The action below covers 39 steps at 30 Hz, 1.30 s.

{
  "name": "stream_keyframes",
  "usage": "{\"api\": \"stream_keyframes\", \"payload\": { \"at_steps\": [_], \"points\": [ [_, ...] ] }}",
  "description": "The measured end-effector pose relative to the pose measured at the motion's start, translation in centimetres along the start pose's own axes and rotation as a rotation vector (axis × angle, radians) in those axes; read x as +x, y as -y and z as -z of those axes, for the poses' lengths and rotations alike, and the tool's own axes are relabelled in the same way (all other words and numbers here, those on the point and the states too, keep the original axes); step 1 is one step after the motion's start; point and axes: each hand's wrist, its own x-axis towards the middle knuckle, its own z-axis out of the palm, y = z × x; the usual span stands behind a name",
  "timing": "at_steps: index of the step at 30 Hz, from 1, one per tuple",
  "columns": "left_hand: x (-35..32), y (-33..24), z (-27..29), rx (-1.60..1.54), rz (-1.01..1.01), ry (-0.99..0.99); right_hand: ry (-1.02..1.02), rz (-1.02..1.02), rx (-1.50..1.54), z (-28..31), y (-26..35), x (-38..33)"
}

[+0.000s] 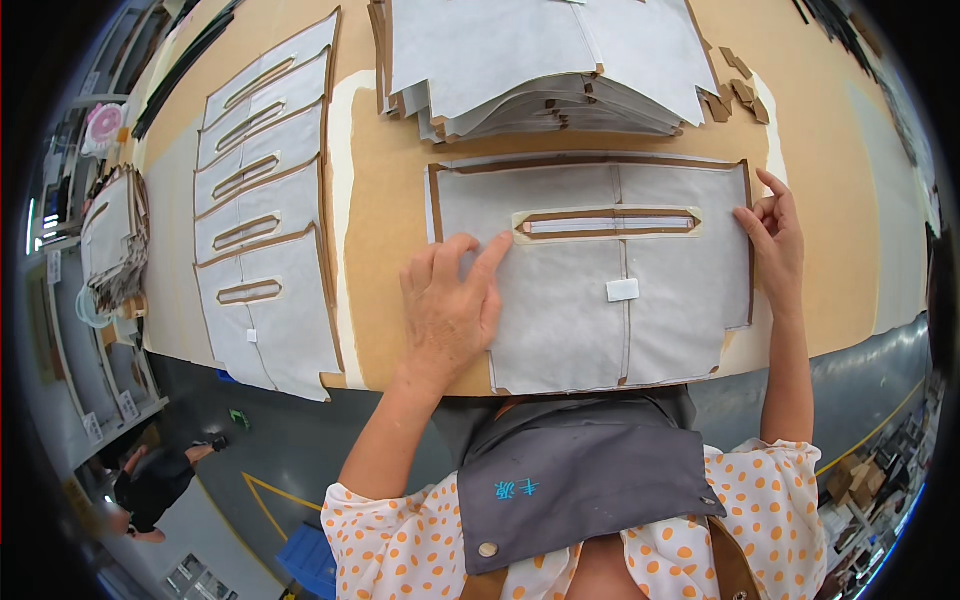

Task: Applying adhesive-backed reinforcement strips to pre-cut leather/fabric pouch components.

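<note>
Tan sheeting, smooth and matte, covers the desk. Down its left side runs a row of five overlapping pale grey panels, each brown-edged and slotted. The grey panel being worked on lies flat at the near edge, cloth-like, notched at its lower corners, with a stack of similar pieces bowed in layers just beyond. The left hand rests on its left side, fingers spread, gripping nothing; the right hand's thumb meets the right edge, fingers loosely curled, and whether they pinch it I cannot tell. This looks like squaring or smoothing; the next move seems to call for light, even pressure around the long brown-bordered slot. Below that sits a small white tag.
</note>
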Motion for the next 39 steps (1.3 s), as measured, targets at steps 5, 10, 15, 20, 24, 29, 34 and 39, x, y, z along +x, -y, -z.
{"api": "stream_keyframes", "payload": {
  "at_steps": [5,10,15,20,24,29,34,39],
  "points": [
    [0.1,-0.4,-0.8,0.039,0.009,0.035,-0.036,0.021,-0.002,0.4,-1.3,-0.5],
    [-0.2,-0.3,0.1,0.06,-0.002,0.052,-0.221,0.493,-0.359,-0.7,-0.3,-1.6],
    [-0.3,-0.3,-0.2,0.075,-0.008,0.055,0.038,0.636,-0.435,-0.4,-0.4,-5.0],
    [0.1,-0.3,-0.4,0.092,-0.055,0.052,0.06,0.663,-0.455,-0.5,-1.1,-5.4],
    [0.1,-0.3,-0.6,0.097,-0.044,0.047,0.049,0.663,-0.465,-0.3,-0.7,-5.4],
    [-0.2,-0.1,-0.1,0.108,-0.045,0.068,0.072,0.598,-0.261,0.2,-2.0,-3.5],
    [0.0,0.2,0.1,0.102,-0.083,0.075,-0.086,0.425,-0.292,2.3,-0.8,8.6],
    [0.2,-0.4,0.7,-0.036,-0.073,0.019,0.0,0.604,-0.699,1.6,-3.5,14.2]
  ]
}}
